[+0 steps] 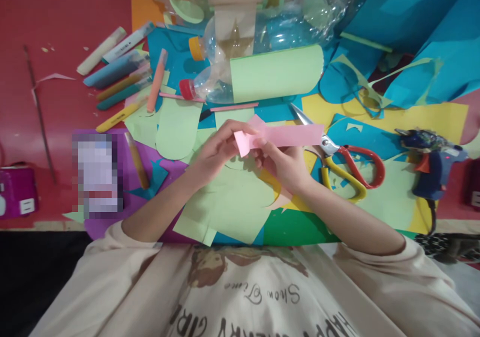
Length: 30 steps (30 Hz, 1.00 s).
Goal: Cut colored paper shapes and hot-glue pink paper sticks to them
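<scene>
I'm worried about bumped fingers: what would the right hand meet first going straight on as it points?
Likely the left hand, holding the same pink paper strip; exact depth is unclear.

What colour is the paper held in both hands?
The paper is pink, clearest in the head view.

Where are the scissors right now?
In the head view, the scissors lie right of centre, between the right hand and the blue glue gun.
</scene>
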### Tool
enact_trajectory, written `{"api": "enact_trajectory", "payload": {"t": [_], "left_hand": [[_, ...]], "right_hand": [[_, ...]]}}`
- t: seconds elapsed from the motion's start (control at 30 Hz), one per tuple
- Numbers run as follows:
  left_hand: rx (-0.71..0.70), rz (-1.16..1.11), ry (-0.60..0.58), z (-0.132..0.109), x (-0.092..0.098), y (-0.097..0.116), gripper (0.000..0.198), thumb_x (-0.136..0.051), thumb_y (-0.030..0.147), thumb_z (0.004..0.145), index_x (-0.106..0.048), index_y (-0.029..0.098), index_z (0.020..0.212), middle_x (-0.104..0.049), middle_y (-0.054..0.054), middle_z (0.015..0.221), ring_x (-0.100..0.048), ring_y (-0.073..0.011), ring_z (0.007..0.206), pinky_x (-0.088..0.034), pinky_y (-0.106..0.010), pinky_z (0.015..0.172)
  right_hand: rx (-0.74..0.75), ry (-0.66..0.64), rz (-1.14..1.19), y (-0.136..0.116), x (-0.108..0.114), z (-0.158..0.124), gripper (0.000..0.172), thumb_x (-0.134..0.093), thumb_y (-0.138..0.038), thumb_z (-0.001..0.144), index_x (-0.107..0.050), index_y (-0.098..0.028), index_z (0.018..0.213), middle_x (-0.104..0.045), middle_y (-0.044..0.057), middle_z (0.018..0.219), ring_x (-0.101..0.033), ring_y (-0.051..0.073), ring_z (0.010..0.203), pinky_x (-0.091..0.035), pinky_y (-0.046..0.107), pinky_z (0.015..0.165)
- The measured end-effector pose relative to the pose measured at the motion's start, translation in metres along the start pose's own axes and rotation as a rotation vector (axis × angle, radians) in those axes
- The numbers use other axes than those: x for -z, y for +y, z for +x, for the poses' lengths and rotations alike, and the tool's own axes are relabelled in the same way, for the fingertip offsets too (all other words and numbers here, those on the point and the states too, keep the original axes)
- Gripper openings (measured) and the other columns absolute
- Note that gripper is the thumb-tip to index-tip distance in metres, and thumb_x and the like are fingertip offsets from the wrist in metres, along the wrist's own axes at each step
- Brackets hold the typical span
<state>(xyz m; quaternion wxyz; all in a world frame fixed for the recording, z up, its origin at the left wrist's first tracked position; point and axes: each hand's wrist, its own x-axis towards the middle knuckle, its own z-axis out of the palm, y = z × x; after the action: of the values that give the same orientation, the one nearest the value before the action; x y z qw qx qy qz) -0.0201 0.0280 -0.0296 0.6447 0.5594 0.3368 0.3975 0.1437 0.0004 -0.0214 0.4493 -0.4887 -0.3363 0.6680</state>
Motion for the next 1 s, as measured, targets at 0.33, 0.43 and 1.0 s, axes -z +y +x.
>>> {"api": "enact_trajectory", "payload": {"t": [0.33, 0.43, 1.0], "left_hand": [[-0.034, 0.161, 0.113, -0.001, -0.005, 0.003, 0.036, -0.067, 0.038, 0.079, -0.057, 0.026, 0.111, -0.063, -0.001, 0.099, -0.063, -0.0122, 0.089, -0.054, -0.022, 0.074], [-0.049, 0.191, 0.177, 0.0, -0.004, 0.004, 0.031, -0.069, 0.036, 0.078, -0.061, 0.021, 0.103, -0.066, -0.004, 0.103, -0.063, -0.0135, 0.095, -0.054, -0.021, 0.075], [0.244, 0.115, 0.1, -0.001, -0.005, 0.015, 0.028, -0.064, 0.036, 0.08, -0.062, 0.018, 0.102, -0.066, 0.002, 0.063, -0.056, -0.0054, 0.044, -0.04, -0.013, 0.038]], "right_hand": [[0.049, -0.047, -0.105, 0.0, 0.001, -0.003, 0.034, -0.065, -0.051, 0.075, -0.062, -0.019, 0.063, -0.062, 0.0, 0.056, -0.058, 0.012, 0.052, -0.049, 0.027, 0.054], [0.043, -0.064, 0.002, 0.002, 0.004, -0.003, 0.037, -0.061, -0.056, 0.076, -0.061, -0.02, 0.066, -0.061, -0.001, 0.057, -0.059, 0.012, 0.054, -0.048, 0.027, 0.054], [-0.058, 0.011, -0.033, -0.004, 0.003, -0.001, 0.023, -0.065, -0.037, 0.078, -0.057, -0.018, 0.067, -0.059, -0.003, 0.055, -0.054, 0.009, 0.05, -0.044, 0.023, 0.05]]}}
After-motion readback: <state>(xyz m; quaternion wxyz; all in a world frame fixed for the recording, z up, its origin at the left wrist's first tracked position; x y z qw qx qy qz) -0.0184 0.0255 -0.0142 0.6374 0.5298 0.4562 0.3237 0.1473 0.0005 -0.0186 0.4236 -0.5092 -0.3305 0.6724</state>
